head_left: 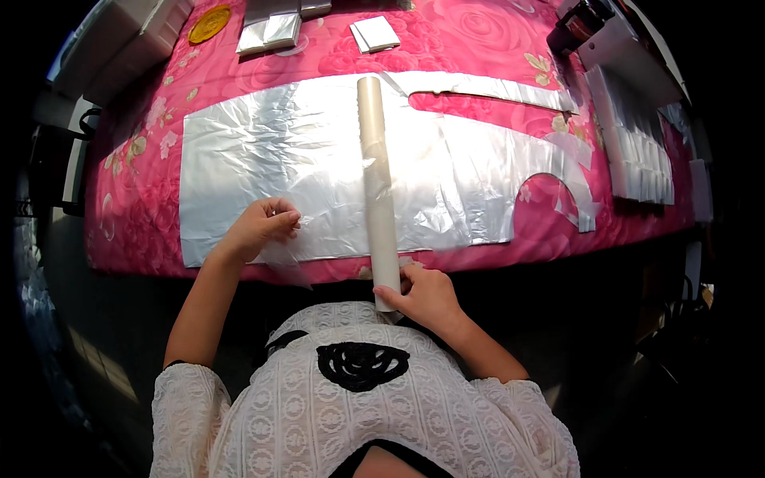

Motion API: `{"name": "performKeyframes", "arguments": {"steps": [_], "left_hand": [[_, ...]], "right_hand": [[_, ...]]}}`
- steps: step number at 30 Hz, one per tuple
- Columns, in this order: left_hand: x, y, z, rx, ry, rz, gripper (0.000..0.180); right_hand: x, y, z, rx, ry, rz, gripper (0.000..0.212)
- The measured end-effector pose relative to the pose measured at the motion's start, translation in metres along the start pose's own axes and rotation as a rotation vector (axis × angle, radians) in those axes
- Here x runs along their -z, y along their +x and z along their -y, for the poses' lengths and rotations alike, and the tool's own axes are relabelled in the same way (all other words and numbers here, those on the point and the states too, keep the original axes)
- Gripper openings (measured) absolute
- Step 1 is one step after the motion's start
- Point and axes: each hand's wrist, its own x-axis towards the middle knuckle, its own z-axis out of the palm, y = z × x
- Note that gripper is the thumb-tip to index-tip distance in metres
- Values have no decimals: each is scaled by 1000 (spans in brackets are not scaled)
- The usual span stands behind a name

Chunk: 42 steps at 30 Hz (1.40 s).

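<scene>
A flat, silvery-white plastic sheet (pixel 319 203) lies across the table, with curved cut-outs and strap-like strips at its right end. Across its middle rests a long beige-white tube (pixel 381 199), pointing toward me and reaching past the table's near edge. My right hand (pixel 426 296) grips the tube's near end, thumb on top. To the left, my left hand (pixel 264 227) hovers over the sheet's near part with its fingers pinched together. A wisp of clear film (pixel 288 263) shows just below that hand; whether the fingers hold it is not clear.
A pink flowered cloth (pixel 131 207) covers the table. Stacks of folded white plastic pieces (pixel 637 151) stand at the right edge. At the back are folded silvery packets (pixel 271 33), a white packet (pixel 374 34), a yellow disc (pixel 209 25) and a dark jar (pixel 579 28). White boxes (pixel 119 52) stand far left.
</scene>
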Motion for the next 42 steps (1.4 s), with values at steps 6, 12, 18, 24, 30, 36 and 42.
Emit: {"name": "performKeyframes", "arguments": {"steps": [6, 12, 18, 24, 30, 36, 42], "left_hand": [[115, -25, -4, 36, 274, -291, 17], [169, -35, 7, -28, 899, -622, 20], [12, 1, -31, -831, 1164, -586, 34], [-113, 54, 6, -901, 1122, -168, 61], [-127, 72, 21, -828, 1267, -233, 67], [-128, 73, 21, -805, 1362, -255, 68], [-130, 74, 19, -823, 1268, -224, 68]], "right_hand": [[8, -1, -9, -58, 65, -31, 37], [9, -3, -16, -69, 73, -34, 39], [9, -7, -12, -87, 108, -72, 39], [14, -7, -21, -126, 104, -79, 38], [24, 1, -21, -90, 73, 45, 42], [61, 87, 5, 78, -223, -106, 55], [88, 212, 29, 93, 274, -180, 50]]}}
